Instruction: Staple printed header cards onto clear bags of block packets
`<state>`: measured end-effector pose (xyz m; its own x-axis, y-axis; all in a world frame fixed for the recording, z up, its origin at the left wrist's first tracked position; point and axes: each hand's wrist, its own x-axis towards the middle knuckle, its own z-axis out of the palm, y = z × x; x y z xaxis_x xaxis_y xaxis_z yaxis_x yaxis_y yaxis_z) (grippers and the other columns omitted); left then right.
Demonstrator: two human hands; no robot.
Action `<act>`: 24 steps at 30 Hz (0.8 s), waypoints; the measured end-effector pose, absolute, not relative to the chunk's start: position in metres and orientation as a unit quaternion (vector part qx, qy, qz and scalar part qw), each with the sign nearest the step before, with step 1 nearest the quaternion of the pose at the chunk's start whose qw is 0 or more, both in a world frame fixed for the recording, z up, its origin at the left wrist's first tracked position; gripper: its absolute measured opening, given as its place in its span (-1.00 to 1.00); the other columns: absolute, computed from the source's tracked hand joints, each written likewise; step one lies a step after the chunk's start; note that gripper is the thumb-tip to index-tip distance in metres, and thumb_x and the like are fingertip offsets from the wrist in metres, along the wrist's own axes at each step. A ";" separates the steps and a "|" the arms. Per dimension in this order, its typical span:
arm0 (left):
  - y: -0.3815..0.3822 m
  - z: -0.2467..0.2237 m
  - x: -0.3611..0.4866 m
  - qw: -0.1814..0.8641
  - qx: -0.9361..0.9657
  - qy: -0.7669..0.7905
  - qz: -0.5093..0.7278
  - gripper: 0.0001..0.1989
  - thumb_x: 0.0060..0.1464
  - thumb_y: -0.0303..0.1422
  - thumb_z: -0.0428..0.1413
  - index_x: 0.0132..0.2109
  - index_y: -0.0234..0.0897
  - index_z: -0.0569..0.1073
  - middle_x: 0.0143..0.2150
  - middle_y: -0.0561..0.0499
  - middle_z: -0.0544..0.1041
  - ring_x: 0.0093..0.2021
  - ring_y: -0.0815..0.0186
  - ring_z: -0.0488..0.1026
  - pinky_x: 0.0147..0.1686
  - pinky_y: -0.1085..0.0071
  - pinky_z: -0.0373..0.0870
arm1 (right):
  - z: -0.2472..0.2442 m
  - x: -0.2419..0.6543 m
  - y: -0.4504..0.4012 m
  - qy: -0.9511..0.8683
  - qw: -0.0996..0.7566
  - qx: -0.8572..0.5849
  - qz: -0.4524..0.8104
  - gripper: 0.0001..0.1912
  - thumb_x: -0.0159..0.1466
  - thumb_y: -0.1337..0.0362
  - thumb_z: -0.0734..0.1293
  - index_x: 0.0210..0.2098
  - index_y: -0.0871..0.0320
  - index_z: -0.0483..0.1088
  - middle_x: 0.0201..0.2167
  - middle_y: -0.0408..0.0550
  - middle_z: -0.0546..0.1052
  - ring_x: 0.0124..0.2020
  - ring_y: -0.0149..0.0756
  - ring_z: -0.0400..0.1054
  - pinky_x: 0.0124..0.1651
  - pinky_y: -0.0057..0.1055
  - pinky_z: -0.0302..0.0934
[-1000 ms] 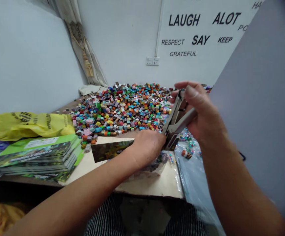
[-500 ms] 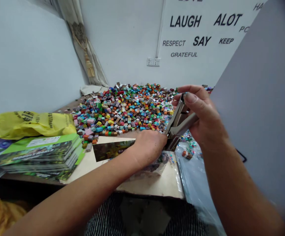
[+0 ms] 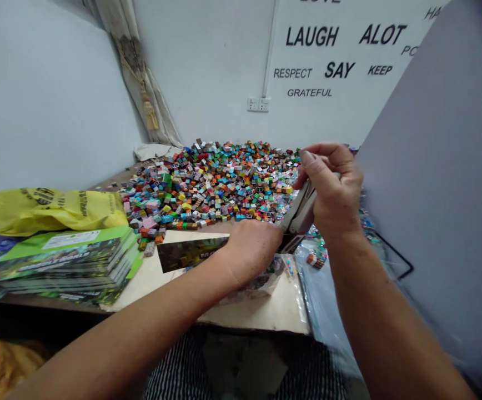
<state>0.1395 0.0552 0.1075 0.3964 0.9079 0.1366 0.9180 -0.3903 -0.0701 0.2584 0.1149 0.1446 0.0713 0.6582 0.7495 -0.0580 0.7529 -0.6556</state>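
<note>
My right hand (image 3: 332, 178) is closed around a grey metal plier stapler (image 3: 300, 214), whose handles are pressed together. The stapler's jaw end sits at the right end of a dark printed header card (image 3: 191, 254), beside my left hand. My left hand (image 3: 255, 244) is closed on that card from above, its fingertips hidden behind the knuckles. Below the card hangs a clear plastic bag (image 3: 266, 286), partly covered by my left forearm; its contents cannot be made out well.
A large heap of small colourful printed cubes (image 3: 216, 183) spreads behind my hands. At left lie a stack of green printed cards (image 3: 95, 261) and a yellow bag (image 3: 53, 211). Clear plastic bags (image 3: 328, 300) lie at right, beside a grey panel (image 3: 436, 183). A pale board (image 3: 261, 316) is in front.
My right hand has squeezed the stapler's handles together from a spread position, and its fingers have curled in. My left hand keeps its hold on the card.
</note>
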 end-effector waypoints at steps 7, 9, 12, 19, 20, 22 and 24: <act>0.059 0.111 0.141 0.062 -0.832 -0.551 -0.031 -0.74 0.15 -0.51 -0.02 -0.18 -0.35 0.57 -0.32 -0.26 0.61 -0.26 0.06 0.57 -0.33 0.27 0.43 | 0.147 0.256 0.134 -0.607 0.688 -0.267 0.295 -0.90 0.13 0.33 0.28 -0.49 0.15 0.42 -0.66 -0.23 0.30 -0.66 -0.48 0.18 -0.60 -0.47 0.06; 0.058 0.114 0.141 0.061 -0.825 -0.561 -0.029 -0.75 0.14 -0.51 -0.01 -0.18 -0.35 0.57 -0.32 -0.26 0.61 -0.26 0.05 0.57 -0.33 0.26 0.42 | 0.149 0.253 0.135 -0.601 0.680 -0.287 0.307 -0.87 0.11 0.34 0.26 -0.39 0.15 0.46 -0.68 -0.24 0.28 -0.67 -0.45 0.16 -0.61 -0.46 0.05; 0.055 0.116 0.139 0.047 -0.817 -0.574 -0.025 -0.76 0.13 -0.48 0.01 -0.18 -0.35 0.57 -0.31 -0.25 0.61 -0.24 0.04 0.57 -0.31 0.25 0.43 | 0.152 0.252 0.130 -0.604 0.657 -0.309 0.329 -0.59 0.08 0.30 0.30 -0.05 0.06 0.41 -0.63 -0.27 0.30 -0.62 -0.41 0.21 -0.55 -0.42 0.13; 0.054 0.113 0.136 0.041 -0.825 -0.562 -0.037 -0.77 0.11 -0.46 0.02 -0.18 -0.32 0.57 -0.31 -0.23 0.60 -0.26 0.10 0.55 -0.30 0.27 0.41 | 0.146 0.273 0.106 -0.656 0.625 -0.251 0.341 -0.37 0.05 0.09 0.44 0.12 -0.15 0.31 -0.21 -0.15 0.46 -0.16 -0.25 0.38 -0.03 -0.21 0.30; 0.054 0.113 0.136 0.041 -0.827 -0.560 -0.039 -0.77 0.12 -0.45 0.02 -0.18 -0.32 0.57 -0.31 -0.23 0.60 -0.26 0.11 0.54 -0.30 0.28 0.41 | 0.145 0.275 0.105 -0.650 0.634 -0.247 0.338 -0.39 0.05 0.10 0.43 0.10 -0.15 0.32 -0.21 -0.14 0.46 -0.17 -0.25 0.38 -0.04 -0.22 0.30; 0.053 0.113 0.135 0.045 -0.829 -0.555 -0.046 -0.77 0.13 -0.45 0.01 -0.19 -0.33 0.56 -0.32 -0.23 0.60 -0.27 0.12 0.54 -0.30 0.29 0.40 | 0.144 0.277 0.104 -0.638 0.654 -0.237 0.332 -0.44 0.06 0.12 0.41 0.07 -0.12 0.33 -0.21 -0.13 0.46 -0.20 -0.25 0.38 -0.06 -0.23 0.31; 0.052 0.114 0.136 0.048 -0.831 -0.552 -0.051 -0.78 0.13 -0.46 0.01 -0.19 -0.34 0.56 -0.32 -0.24 0.60 -0.27 0.11 0.55 -0.30 0.28 0.41 | 0.143 0.275 0.104 -0.622 0.671 -0.228 0.334 -0.50 0.08 0.14 0.39 0.03 -0.10 0.35 -0.23 -0.13 0.45 -0.22 -0.27 0.37 -0.08 -0.24 0.31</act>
<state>0.1355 0.0517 0.1135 0.3860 0.9120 0.1383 0.9219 -0.3867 -0.0232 0.2751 0.1044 0.1434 0.0043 0.7312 0.6821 -0.1647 0.6734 -0.7207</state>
